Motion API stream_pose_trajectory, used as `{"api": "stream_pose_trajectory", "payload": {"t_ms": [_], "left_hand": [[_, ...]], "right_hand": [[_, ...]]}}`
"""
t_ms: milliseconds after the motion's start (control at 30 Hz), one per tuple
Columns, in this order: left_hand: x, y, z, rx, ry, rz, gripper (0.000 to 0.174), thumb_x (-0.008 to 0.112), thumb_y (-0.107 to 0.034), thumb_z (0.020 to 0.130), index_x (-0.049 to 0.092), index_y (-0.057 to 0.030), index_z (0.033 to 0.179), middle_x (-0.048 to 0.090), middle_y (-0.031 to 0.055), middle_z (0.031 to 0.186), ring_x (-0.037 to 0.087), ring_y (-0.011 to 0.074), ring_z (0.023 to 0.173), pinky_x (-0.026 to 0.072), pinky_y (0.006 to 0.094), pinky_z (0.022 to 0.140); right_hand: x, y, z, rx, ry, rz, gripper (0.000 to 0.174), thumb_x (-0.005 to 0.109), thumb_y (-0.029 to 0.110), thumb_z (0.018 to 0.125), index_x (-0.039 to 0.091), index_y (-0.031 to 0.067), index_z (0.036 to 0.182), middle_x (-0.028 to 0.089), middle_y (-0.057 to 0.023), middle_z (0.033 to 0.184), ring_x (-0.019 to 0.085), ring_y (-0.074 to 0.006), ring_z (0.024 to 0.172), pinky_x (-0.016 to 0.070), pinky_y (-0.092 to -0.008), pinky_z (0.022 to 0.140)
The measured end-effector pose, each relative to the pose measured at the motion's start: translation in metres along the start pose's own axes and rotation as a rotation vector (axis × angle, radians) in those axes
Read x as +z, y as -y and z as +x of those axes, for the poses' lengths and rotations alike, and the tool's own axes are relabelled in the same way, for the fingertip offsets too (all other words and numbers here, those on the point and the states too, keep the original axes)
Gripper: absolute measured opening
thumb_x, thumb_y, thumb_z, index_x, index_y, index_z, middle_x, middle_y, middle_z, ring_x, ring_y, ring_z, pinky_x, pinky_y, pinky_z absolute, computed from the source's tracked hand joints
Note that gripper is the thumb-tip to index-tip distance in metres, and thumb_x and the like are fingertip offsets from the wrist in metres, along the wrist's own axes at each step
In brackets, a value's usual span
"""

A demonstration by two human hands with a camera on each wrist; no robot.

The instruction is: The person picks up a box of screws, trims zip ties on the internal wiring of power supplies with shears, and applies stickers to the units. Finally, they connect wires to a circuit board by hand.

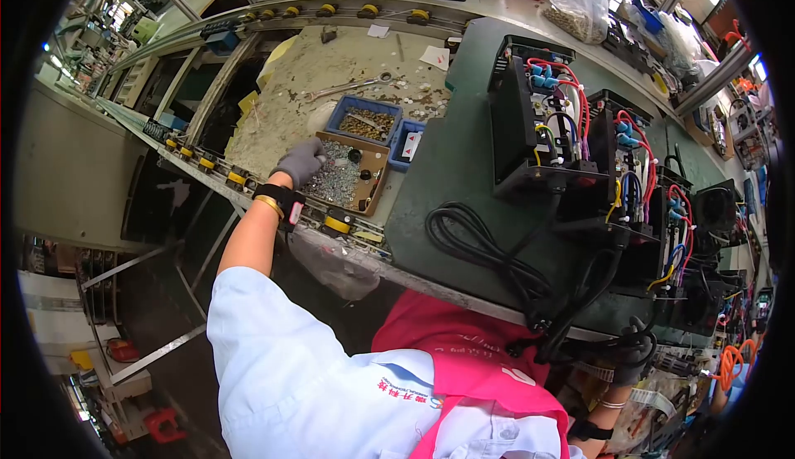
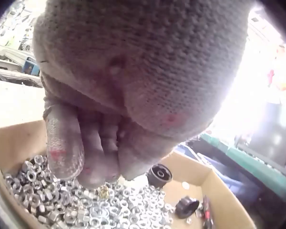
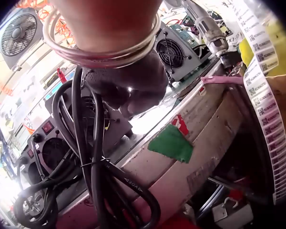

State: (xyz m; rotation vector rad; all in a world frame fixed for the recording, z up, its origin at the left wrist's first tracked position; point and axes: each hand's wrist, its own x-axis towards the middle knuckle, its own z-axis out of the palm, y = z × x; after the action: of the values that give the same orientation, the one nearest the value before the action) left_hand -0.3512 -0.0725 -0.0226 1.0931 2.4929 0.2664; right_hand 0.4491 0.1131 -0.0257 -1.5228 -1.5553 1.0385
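Note:
My gloved left hand (image 1: 303, 161) is at the near left side of a shallow cardboard box (image 2: 231, 205) of loose metal nuts (image 2: 105, 210). In the left wrist view its fingers bend down over the nuts, with the thumb close to them; whether they pinch a nut I cannot tell. Black round knobs (image 2: 186, 207) lie in the same box. Low at the right, my gloved right hand (image 3: 133, 86) grips a bundled black power cord (image 3: 97, 143), whose tied loops hang below it beside the bench edge.
A blue bin (image 1: 364, 119) of brass-coloured parts and a smaller blue bin (image 1: 406, 146) adjoin the box. A wrench (image 1: 352, 84) lies beyond. Black wired power units (image 1: 530, 119) stand in a row on the green board (image 1: 439, 186). A label strip (image 3: 267, 114) hangs at right.

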Motion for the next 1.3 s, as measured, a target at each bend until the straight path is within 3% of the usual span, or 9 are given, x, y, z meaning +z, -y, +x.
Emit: {"api": "stream_pose_trajectory", "payload": {"t_ms": [500, 633, 700, 733, 800, 867, 967, 1133, 1300], "left_hand": [[-0.01, -0.037, -0.011, 0.325, -0.086, 0.202, 0.023, 0.065, -0.031, 0.086, 0.067, -0.0138, 0.101, 0.065, 0.0142, 0.096, 0.063, 0.0349, 0.093, 0.0501, 0.0436, 0.082], [-0.017, -0.062, -0.024, 0.383, 0.035, 0.078, 0.026, 0.067, -0.033, 0.086, 0.066, -0.0106, 0.098, 0.065, 0.0134, 0.093, 0.063, 0.0341, 0.09, 0.0496, 0.043, 0.08], [0.007, -0.061, -0.018, 0.456, -0.006, 0.195, 0.021, 0.069, -0.023, 0.083, 0.065, -0.0098, 0.099, 0.065, 0.0129, 0.093, 0.063, 0.0323, 0.09, 0.0497, 0.0413, 0.08], [0.009, -0.071, -0.022, 0.428, -0.015, 0.098, 0.03, 0.071, -0.017, 0.079, 0.064, -0.0124, 0.108, 0.065, 0.0115, 0.096, 0.063, 0.0318, 0.093, 0.0498, 0.0405, 0.081], [0.009, -0.085, -0.025, 0.556, -0.074, 0.053, 0.051, 0.073, -0.007, 0.074, 0.058, -0.0136, 0.122, 0.065, 0.0105, 0.103, 0.063, 0.0301, 0.096, 0.0502, 0.0386, 0.084], [0.006, -0.104, -0.043, 0.603, -0.163, 0.08, 0.046, 0.073, -0.008, 0.075, 0.06, -0.008, 0.118, 0.065, 0.0124, 0.103, 0.064, 0.0293, 0.093, 0.0513, 0.038, 0.082], [0.013, -0.158, -0.109, 0.639, -0.004, -0.403, 0.037, 0.072, -0.009, 0.077, 0.062, -0.0034, 0.113, 0.065, 0.0142, 0.098, 0.064, 0.0292, 0.086, 0.0519, 0.0381, 0.078], [0.057, -0.243, -0.196, 0.985, 0.146, -0.294, 0.036, 0.074, -0.025, 0.08, 0.064, -0.0043, 0.108, 0.065, 0.0123, 0.089, 0.063, 0.0311, 0.079, 0.0502, 0.0389, 0.069], [0.104, -0.282, -0.238, 1.065, 0.354, -0.429, 0.046, 0.079, -0.035, 0.074, 0.064, -0.0036, 0.104, 0.064, 0.0122, 0.082, 0.062, 0.0289, 0.075, 0.0493, 0.038, 0.068]], "right_hand": [[0.015, 0.033, -0.011, 0.087, 0.056, 0.198, 0.033, 0.056, 0.019, 0.093, 0.061, -0.0011, 0.118, 0.062, 0.0016, 0.079, 0.055, -0.0062, 0.068, 0.0429, -0.0219, 0.058], [0.025, 0.014, -0.001, -0.369, 0.095, -0.417, 0.027, 0.055, 0.006, 0.091, 0.063, 0.0, 0.116, 0.067, -0.0064, 0.102, 0.062, -0.0128, 0.084, 0.0517, -0.0284, 0.071], [0.036, 0.015, -0.003, -0.066, 0.148, 0.083, 0.037, 0.054, 0.013, 0.092, 0.055, -0.007, 0.123, 0.061, -0.0204, 0.12, 0.06, -0.0291, 0.112, 0.0478, -0.0378, 0.102], [0.039, 0.031, -0.008, -0.404, 0.212, -0.191, 0.036, 0.052, 0.009, 0.092, 0.055, -0.0072, 0.123, 0.062, -0.0187, 0.12, 0.061, -0.0285, 0.11, 0.0495, -0.0366, 0.099], [0.053, 0.041, -0.021, 0.224, 0.171, 0.878, 0.041, 0.055, 0.01, 0.089, 0.053, -0.0052, 0.127, 0.063, -0.0159, 0.119, 0.063, -0.027, 0.105, 0.0519, -0.0345, 0.093], [0.039, 0.061, -0.04, -0.056, 0.348, -0.092, 0.054, 0.062, 0.005, 0.083, 0.049, -0.0006, 0.135, 0.061, -0.0135, 0.124, 0.061, -0.0243, 0.105, 0.0498, -0.0344, 0.092], [0.041, 0.07, -0.06, 0.399, 0.594, 0.368, 0.057, 0.068, 0.002, 0.077, 0.051, 0.0023, 0.13, 0.062, -0.0074, 0.111, 0.06, -0.0183, 0.097, 0.0495, -0.0322, 0.086], [0.095, 0.093, -0.058, -0.169, 0.668, 0.376, 0.034, 0.072, 0.008, 0.078, 0.055, 0.0047, 0.107, 0.054, 0.0023, 0.084, 0.056, -0.0099, 0.073, 0.0466, -0.0252, 0.064], [0.128, 0.132, -0.061, 0.216, 0.659, 0.412, 0.027, 0.069, 0.026, 0.085, 0.063, 0.0052, 0.101, 0.054, 0.0031, 0.066, 0.043, -0.004, 0.047, 0.031, -0.0191, 0.041]]}}
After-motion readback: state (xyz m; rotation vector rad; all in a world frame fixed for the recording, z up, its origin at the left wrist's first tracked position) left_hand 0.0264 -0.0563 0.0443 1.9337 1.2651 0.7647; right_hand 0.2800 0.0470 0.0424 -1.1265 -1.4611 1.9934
